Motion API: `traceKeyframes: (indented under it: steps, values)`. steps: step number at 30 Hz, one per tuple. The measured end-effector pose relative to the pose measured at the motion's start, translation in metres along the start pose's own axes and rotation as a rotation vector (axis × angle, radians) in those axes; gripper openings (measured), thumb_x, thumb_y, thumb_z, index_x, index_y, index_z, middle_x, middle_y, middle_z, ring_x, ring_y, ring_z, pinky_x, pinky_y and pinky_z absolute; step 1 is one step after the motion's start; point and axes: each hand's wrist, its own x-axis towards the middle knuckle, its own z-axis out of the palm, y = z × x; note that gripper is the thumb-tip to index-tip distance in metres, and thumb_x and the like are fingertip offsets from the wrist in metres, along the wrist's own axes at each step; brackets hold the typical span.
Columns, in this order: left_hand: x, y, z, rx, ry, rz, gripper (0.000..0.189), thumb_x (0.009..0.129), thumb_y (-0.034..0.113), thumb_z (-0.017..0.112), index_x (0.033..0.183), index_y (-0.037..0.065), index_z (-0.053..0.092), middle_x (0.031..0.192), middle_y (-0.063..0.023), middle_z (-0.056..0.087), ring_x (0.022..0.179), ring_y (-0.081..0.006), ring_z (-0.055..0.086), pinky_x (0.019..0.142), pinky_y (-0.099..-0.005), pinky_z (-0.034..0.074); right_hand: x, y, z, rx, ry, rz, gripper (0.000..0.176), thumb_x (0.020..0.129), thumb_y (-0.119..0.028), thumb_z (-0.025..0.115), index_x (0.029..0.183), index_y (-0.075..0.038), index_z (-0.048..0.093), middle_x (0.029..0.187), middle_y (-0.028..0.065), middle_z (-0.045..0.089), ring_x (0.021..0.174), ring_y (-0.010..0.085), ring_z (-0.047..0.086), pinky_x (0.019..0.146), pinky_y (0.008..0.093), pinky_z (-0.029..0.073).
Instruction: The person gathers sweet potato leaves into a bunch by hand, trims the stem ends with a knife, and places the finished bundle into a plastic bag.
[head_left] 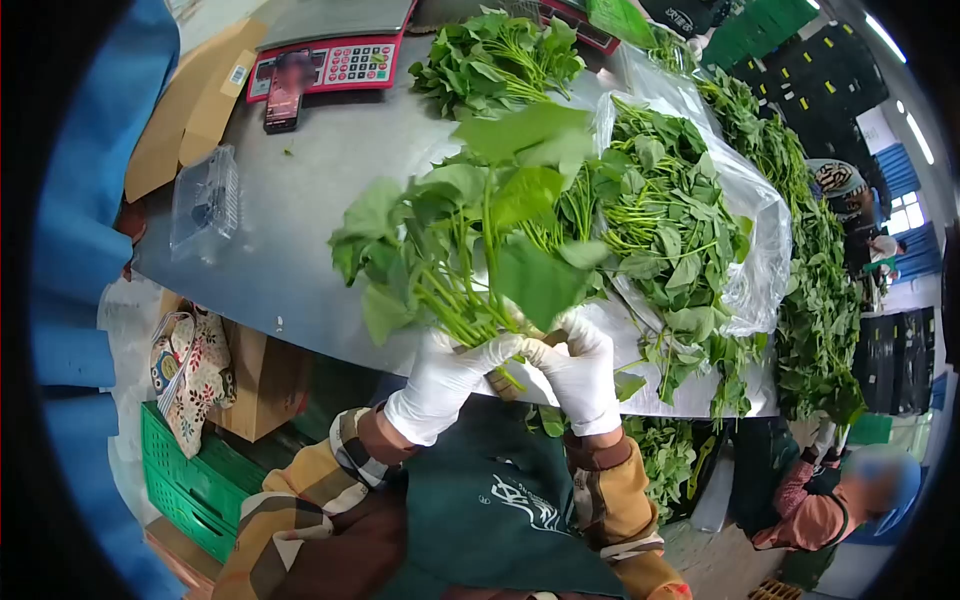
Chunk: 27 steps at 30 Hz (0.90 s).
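Observation:
My left hand (440, 383), in a white glove, is closed around the lower stems of a bunch of leafy greens (450, 285). The leaves fan upward over the table's front edge, and cut stem ends poke out below the fingers. My right hand (582, 372), also gloved, meets it at the thumbs and pinches a stem with a broad leaf (545, 280). That leaf partly covers the right fingertips. Just beyond the hands and to the right, a large heap of the same greens (665, 210) lies on clear plastic sheeting (755, 265).
On the metal table (290, 220) are a red scale (345, 65), a phone (284, 100), a clear plastic box (205, 200) and another greens pile (495, 60). A green crate (190, 490) stands below left. A co-worker (815, 500) in a blue cap is at right beside more greens (815, 290).

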Motion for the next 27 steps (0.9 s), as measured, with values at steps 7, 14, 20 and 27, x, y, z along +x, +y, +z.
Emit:
traceKeyframes:
  steps: [7,14,20,27]
  values:
    - [0.023,0.019,-0.021,-0.309,0.293,0.133,0.016,0.099,0.013,0.056,0.113,0.006,0.058,0.101,-0.0103,0.067,0.094,-0.0236,0.066,0.085,-0.0384,0.053,0.023,-0.008,-0.028,0.674,0.498,-0.189,0.023,0.096,-0.018,0.062,0.114,-0.003,0.059,0.090,0.0085,0.066,0.070,0.0125,0.060,0.069,0.0272,0.051]
    - [0.023,0.021,-0.030,-0.373,0.181,0.089,0.019,0.099,0.016,0.055,0.116,0.006,0.053,0.082,-0.0018,0.052,0.079,-0.0164,0.054,0.084,-0.0378,0.048,0.091,0.070,-0.060,-0.131,0.437,0.040,0.025,0.091,-0.012,0.066,0.109,0.006,0.068,0.096,0.0127,0.072,0.080,0.0139,0.066,0.072,0.0272,0.052]
    - [0.016,0.012,-0.032,-0.270,0.178,0.088,0.022,0.099,0.015,0.056,0.117,0.003,0.053,0.082,-0.0026,0.054,0.079,-0.0169,0.055,0.082,-0.0364,0.049,0.111,0.088,-0.061,-0.346,0.343,0.074,0.017,0.084,-0.008,0.073,0.098,0.003,0.071,0.082,0.0054,0.071,0.068,0.0097,0.061,0.063,0.0239,0.049]
    - [0.012,0.004,-0.029,-0.293,0.185,-0.026,0.027,0.098,0.014,0.057,0.121,0.001,0.056,0.082,-0.0047,0.059,0.078,-0.0173,0.059,0.078,-0.0356,0.051,0.107,0.080,-0.059,-0.070,0.159,0.226,0.023,0.087,-0.007,0.069,0.109,0.002,0.065,0.088,0.0079,0.069,0.067,0.0116,0.062,0.060,0.0242,0.052]
